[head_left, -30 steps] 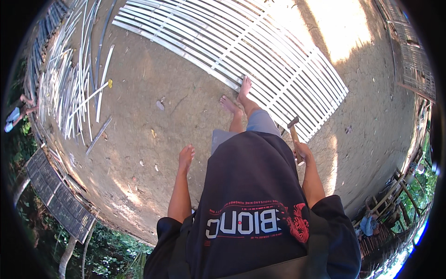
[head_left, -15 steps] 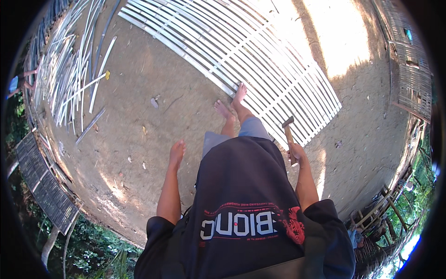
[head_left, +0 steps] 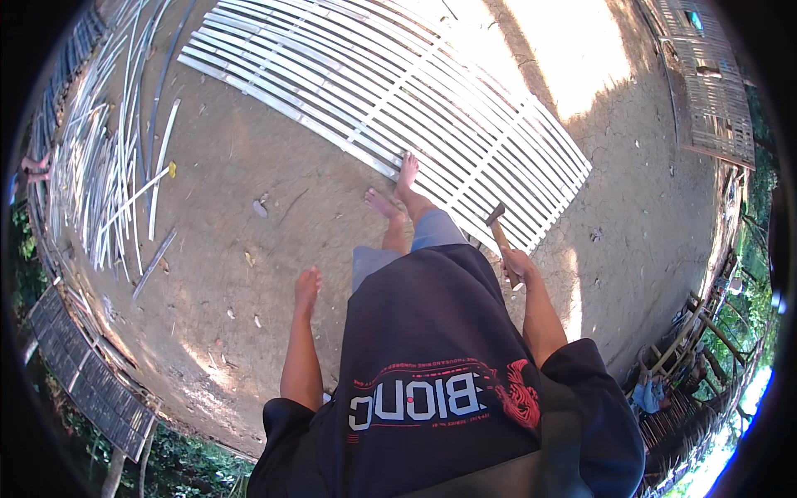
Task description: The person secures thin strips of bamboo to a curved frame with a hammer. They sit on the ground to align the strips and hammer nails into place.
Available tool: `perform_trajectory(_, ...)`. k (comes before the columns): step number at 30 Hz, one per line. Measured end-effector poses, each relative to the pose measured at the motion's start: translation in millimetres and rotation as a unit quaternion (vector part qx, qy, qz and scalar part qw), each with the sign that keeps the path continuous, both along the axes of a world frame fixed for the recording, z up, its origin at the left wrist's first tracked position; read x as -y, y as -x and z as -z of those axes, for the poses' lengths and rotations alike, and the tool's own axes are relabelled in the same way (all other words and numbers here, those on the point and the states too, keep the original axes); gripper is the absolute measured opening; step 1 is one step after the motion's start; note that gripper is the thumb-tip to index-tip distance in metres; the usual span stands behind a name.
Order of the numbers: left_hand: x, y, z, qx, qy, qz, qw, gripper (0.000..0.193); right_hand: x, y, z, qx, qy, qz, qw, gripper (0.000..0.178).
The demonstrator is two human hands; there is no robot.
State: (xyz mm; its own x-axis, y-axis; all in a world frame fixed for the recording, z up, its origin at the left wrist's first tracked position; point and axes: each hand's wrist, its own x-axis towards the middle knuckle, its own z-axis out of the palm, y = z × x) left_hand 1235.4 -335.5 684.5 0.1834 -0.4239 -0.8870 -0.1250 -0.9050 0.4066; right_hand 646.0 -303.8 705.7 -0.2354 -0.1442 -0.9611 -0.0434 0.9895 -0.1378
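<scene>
My right hand [head_left: 520,265] is closed round the wooden handle of a hammer [head_left: 501,236], whose dark metal head points away from me over the near edge of a slatted bamboo panel [head_left: 365,133]. Pale, narrow strips run along the panel on the ground, with a few crosspieces over them. Down at my left side hangs my left hand [head_left: 308,289], its fingers loosely extended and nothing visible in them. One of my bare feet [head_left: 408,173] rests on the panel's near edge; the other foot [head_left: 382,202] is on the dirt beside it.
A heap of loose bamboo strips [head_left: 95,191] lies on the left, with a short stick [head_left: 154,264] nearby. Woven panels stand at the far right [head_left: 710,83] and lower left [head_left: 87,365]. Another person's hand [head_left: 35,166] shows at the left rim. Wooden poles [head_left: 681,340] stand at lower right.
The panel and ground have shifted left in view, and the strip heap sits lower. The hammer remains in my right hand, tilted a little more to the left. My left hand still hangs down.
</scene>
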Motion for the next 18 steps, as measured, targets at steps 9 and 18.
perform_trajectory(9,-4,11,6,-0.011,0.023,-0.042,0.999,0.044,-2,-3,-6,-0.025,0.007,-0.006,1.000,0.046)
perform_trajectory(18,-36,25,15,0.003,-0.004,-0.094,0.996,0.048,29,8,-14,-0.047,0.018,-0.069,0.996,0.046)
